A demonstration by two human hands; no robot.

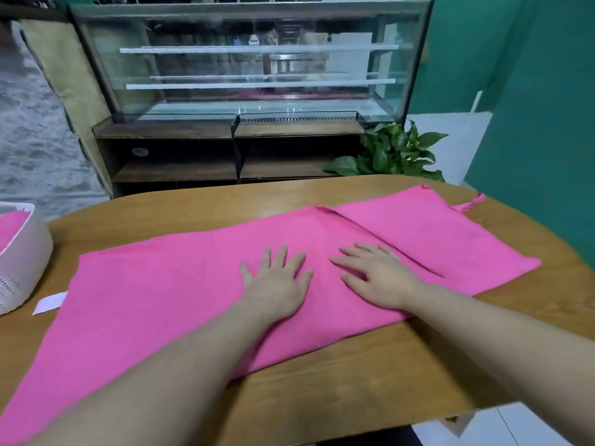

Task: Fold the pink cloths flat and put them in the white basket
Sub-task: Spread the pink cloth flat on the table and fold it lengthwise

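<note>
One white basket (pixel 22 252), pink cloth (pixel 9 228) inside

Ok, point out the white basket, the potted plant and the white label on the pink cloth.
white basket (pixel 24 252), head view, its outer side wall.
potted plant (pixel 391 152), head view, its leaves.
white label (pixel 50 303), head view, its middle.

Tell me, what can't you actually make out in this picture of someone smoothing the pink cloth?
All in the head view:
- White basket: cut off by the left edge; how much pink cloth lies inside is hidden.
- Pink cloth: its near-left corner runs off the frame, and both forearms cover part.
- White label: too small to read.
- Glass display case: reflections blur its contents.
</note>
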